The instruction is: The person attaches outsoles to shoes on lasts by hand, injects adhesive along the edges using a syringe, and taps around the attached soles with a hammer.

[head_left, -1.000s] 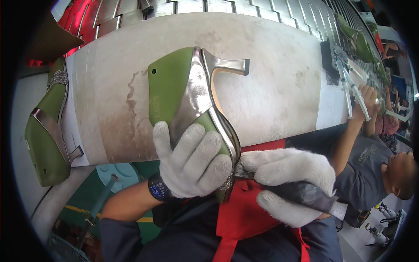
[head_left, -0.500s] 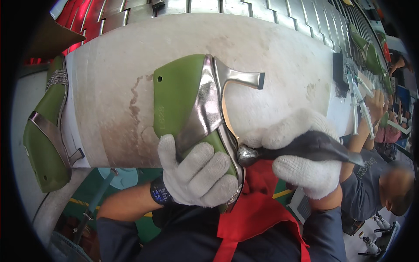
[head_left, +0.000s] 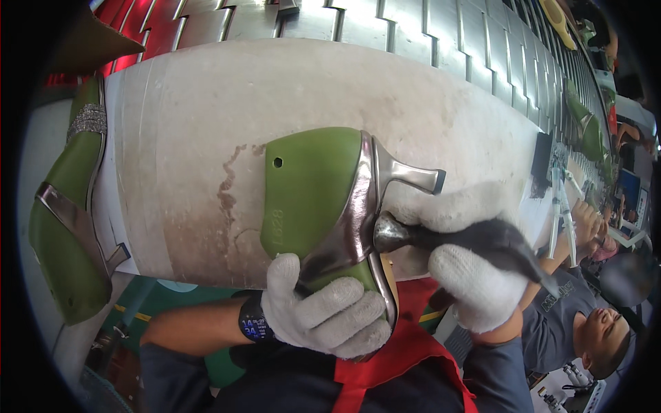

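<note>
My left hand (head_left: 327,313), in a white knit glove, grips the front of a green shoe last dressed in a silver high-heeled shoe (head_left: 330,199), heel pointing right. My right hand (head_left: 475,275), also gloved, is closed on a dark-handled hammer (head_left: 441,237). Its rounded metal head touches the silver edge of the shoe just below the heel. The shoe is held up over the white work surface (head_left: 206,131).
A second green last with a silver strap shoe (head_left: 65,220) lies at the left edge of the surface. A metal slatted conveyor (head_left: 413,34) runs along the top. Another person (head_left: 578,323) works at lower right beside tools and more green shoes (head_left: 585,124).
The shoe has swung so its heel points more to the right. My right hand has come up from below and brought the hammer head against the shoe's edge.
</note>
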